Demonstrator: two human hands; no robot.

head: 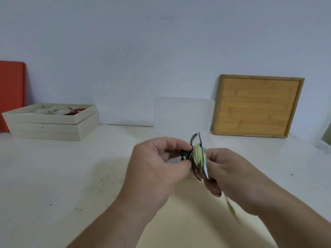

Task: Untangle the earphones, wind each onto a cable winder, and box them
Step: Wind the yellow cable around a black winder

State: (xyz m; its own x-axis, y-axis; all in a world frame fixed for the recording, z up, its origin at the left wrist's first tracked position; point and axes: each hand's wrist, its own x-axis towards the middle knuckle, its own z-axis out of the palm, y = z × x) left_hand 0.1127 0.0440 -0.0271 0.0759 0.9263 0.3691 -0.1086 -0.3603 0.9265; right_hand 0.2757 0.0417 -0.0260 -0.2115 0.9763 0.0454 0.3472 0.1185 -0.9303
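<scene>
Both my hands are raised above the white table (62, 176), holding a small black cable winder (186, 154) between them. Pale green earphone cable (197, 153) is wound in a bundle round its middle. My left hand (157, 169) pinches the winder's black left end between thumb and fingers. My right hand (231, 174) grips the right side, where a blue-and-white flap (205, 165) shows. A blurred loose length of green cable (232, 208) trails down below my right hand.
Stacked cream boxes (52, 126) with beads and small items stand at the back left, in front of an orange-red board (11, 93). A wooden tray (258, 106) and a translucent white sheet (182, 113) lean on the wall.
</scene>
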